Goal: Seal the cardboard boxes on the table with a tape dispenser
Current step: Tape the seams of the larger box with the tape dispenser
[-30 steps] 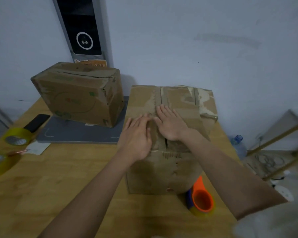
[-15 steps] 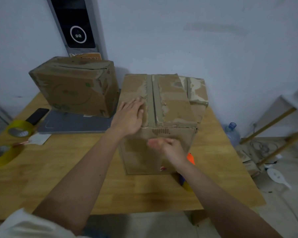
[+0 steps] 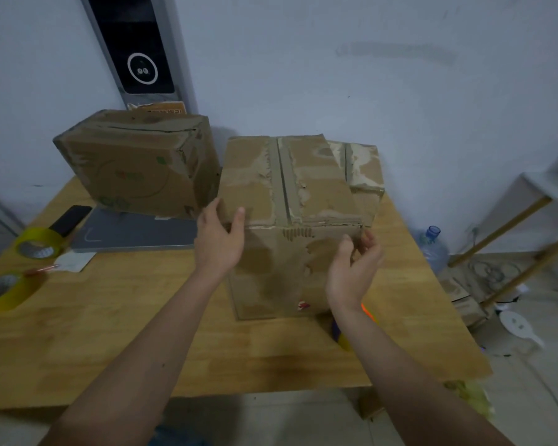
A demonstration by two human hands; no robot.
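Head view: we grasp the worn brown cardboard box (image 3: 290, 201), left hand (image 3: 219, 243) and right hand (image 3: 353, 268) clasping its near top corners.

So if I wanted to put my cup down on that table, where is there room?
The bare wood of the table near its front edge, between the tape rolls and the front box, looks free. The back is crowded: the rear box, grey board and phone.
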